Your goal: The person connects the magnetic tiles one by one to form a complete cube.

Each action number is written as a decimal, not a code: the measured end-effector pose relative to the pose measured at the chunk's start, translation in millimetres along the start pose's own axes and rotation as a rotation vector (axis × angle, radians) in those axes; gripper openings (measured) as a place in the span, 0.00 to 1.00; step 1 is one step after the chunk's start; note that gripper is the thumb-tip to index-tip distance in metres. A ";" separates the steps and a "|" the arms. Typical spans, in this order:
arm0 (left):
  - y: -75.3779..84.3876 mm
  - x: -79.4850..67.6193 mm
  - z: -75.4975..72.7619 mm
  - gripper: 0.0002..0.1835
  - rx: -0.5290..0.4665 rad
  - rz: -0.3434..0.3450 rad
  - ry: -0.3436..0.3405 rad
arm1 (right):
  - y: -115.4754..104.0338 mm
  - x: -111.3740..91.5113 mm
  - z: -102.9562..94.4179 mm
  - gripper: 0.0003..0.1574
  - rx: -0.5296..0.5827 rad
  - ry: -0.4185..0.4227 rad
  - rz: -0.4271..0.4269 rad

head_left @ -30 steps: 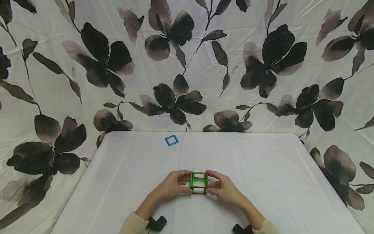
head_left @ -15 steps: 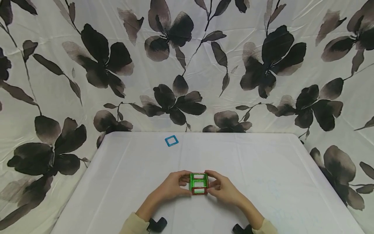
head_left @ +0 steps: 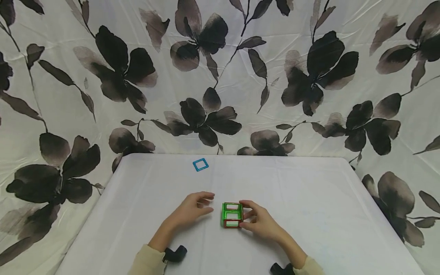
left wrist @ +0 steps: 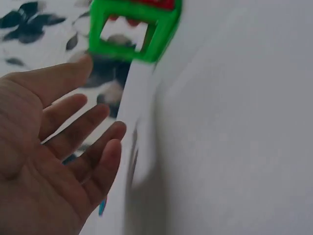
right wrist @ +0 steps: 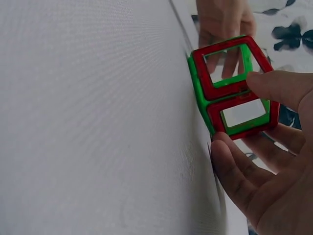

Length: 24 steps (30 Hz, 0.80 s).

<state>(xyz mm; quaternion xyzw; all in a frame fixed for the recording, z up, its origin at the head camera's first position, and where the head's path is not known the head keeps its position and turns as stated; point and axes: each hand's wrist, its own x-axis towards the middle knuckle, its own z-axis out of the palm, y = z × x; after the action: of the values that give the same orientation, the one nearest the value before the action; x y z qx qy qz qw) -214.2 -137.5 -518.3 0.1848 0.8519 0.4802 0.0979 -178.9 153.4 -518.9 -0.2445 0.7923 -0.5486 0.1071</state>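
A small box of red and green square magnetic tiles (head_left: 224,217) stands on the white table in the head view. My right hand (head_left: 262,221) holds it from the right, thumb at the near side and fingertips at the far side. The right wrist view shows the thumb across a red frame (right wrist: 227,95) and the fingers along the edge. To the left of the box, apart from it, is my left hand (head_left: 188,211), fingers loosely extended and holding nothing. In the left wrist view its palm (left wrist: 39,181) faces the box's green frame (left wrist: 95,29).
Toward the back of the white table (head_left: 154,191) lies a blue square tile (head_left: 194,167). A floral cloth (head_left: 203,118) hangs behind the table. Black wrist devices (head_left: 176,253) sit beside both sleeves.
My left hand has let go of the tile box and drawn away to the left and slightly back. The right hand still holds the box, nearly in place.
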 end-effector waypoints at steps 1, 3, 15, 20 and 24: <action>-3.2 1.5 -6.3 0.24 -0.003 -0.016 0.049 | 0.4 0.8 0.5 0.42 0.004 -0.001 -0.004; -10.2 6.5 -17.4 0.21 -0.002 -0.047 0.145 | 1.2 1.9 1.3 0.41 0.003 -0.002 -0.007; -47.5 59.2 -68.9 0.20 0.052 -0.107 0.374 | 6.4 1.7 4.7 0.40 -0.034 -0.007 0.031; -57.0 82.6 -79.5 0.26 0.150 -0.103 0.391 | 6.7 3.1 4.1 0.41 -0.034 -0.005 0.021; -65.7 94.7 -82.2 0.30 0.176 -0.110 0.379 | 6.8 4.0 3.6 0.41 -0.035 -0.008 0.017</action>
<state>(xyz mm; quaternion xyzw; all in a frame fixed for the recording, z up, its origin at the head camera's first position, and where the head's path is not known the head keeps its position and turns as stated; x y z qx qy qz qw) -343.4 -194.0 -530.7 0.0522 0.9024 0.4242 -0.0544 -182.6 150.4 -526.1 -0.2418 0.8033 -0.5330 0.1106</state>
